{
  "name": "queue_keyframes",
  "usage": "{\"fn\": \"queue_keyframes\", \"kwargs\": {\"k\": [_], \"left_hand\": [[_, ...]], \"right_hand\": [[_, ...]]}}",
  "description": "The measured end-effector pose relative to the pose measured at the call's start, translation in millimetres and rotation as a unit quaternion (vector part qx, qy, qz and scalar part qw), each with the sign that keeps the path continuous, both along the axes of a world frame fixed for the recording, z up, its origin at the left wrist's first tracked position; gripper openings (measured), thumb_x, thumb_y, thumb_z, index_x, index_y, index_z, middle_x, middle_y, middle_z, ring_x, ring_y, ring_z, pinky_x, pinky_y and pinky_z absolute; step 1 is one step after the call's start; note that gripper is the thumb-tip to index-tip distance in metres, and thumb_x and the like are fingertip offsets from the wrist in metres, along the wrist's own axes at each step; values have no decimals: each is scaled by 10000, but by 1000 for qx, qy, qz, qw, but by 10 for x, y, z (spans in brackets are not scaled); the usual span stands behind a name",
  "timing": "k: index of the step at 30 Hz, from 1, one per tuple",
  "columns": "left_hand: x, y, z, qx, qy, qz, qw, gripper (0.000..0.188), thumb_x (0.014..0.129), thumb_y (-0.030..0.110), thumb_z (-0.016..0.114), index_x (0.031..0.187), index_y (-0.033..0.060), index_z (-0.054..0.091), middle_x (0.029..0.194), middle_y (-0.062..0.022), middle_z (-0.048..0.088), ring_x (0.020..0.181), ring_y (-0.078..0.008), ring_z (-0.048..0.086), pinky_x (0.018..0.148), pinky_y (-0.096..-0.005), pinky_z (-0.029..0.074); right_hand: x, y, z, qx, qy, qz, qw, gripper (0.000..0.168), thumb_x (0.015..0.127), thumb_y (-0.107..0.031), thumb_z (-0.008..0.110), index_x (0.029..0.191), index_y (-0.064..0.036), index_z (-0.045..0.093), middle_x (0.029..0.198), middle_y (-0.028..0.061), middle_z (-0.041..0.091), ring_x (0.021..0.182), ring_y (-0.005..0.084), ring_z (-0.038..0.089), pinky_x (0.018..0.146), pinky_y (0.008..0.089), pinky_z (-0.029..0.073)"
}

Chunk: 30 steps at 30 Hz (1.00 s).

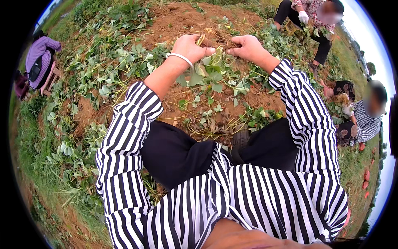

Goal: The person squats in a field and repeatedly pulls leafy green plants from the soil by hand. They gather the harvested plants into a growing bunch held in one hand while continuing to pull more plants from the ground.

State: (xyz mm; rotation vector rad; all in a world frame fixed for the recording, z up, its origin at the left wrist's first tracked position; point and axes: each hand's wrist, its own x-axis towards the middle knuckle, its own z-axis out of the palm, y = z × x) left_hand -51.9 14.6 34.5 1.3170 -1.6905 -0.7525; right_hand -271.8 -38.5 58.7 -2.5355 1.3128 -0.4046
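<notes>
My left hand [192, 48], with a white bangle on its wrist, grips pale green plant stems at the upper middle of the head view. Facing it, my right hand [245, 48] pinches brown, root-like strands between thumb and fingers. A small gap lies between the two hands, bridged by thin stems and roots. Below them hang the broad green leaves [199, 77] of a leafy vine. Underneath is reddish-brown soil [192, 102] with trailing vines. Whether the stems and the roots belong to one plant, I cannot tell.
Leafy vines [133, 62] cover the ground around me. A person in purple [40, 59] sits on a wooden stool at the far left. Two people with white gloves sit at the right, one in a floral top [311, 12], one in a checked shirt [368, 124]. Red bags or similar [367, 176] lie beyond.
</notes>
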Motion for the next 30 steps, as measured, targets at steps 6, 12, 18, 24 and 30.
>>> {"fn": "queue_keyframes", "kwargs": {"k": [6, 12, 18, 24, 30], "left_hand": [[-137, 15, -222, 40, 86, -31, 995, 384, 632, 193, 761, 948, 13, 637, 863, -91, 652, 765, -160, 598, 741, -283, 460], [-21, 135, -184, 116, 163, -40, 979, 292, 720, 14, 682, 994, -26, 588, 926, -46, 620, 805, -121, 556, 761, -263, 445], [279, 61, -268, 191, 315, 24, 929, 211, 761, 35, 661, 950, 26, 569, 839, -36, 604, 691, -121, 548, 637, -261, 455], [551, 266, -180, 231, 333, 47, 913, 114, 815, 83, 618, 913, 72, 560, 789, -19, 593, 636, -107, 549, 553, -244, 460], [686, 457, -147, 239, 378, 12, 894, 150, 824, 95, 602, 960, 62, 549, 847, -62, 620, 685, -133, 592, 610, -269, 518]], "right_hand": [[88, 329, -93, 156, -215, 90, 960, 194, 791, -143, 650, 912, 6, 622, 676, -40, 558, 570, 48, 449, 534, 216, 396], [-197, 11, -23, 215, -198, 111, 950, 115, 801, -132, 626, 841, -24, 619, 641, -26, 573, 504, 48, 433, 477, 208, 363], [-907, -657, -462, -53, 10, -55, 997, 212, 745, -222, 623, 796, -20, 588, 697, 138, 587, 641, 289, 551, 598, 356, 429], [-1062, -965, -590, 48, -177, -67, 981, 165, 788, -156, 584, 830, 3, 588, 661, 105, 562, 600, 169, 520, 588, 308, 420], [-1040, -969, -490, 9, -101, -96, 990, 130, 792, -128, 581, 855, -15, 588, 666, 67, 573, 585, 138, 529, 562, 294, 425]]}}
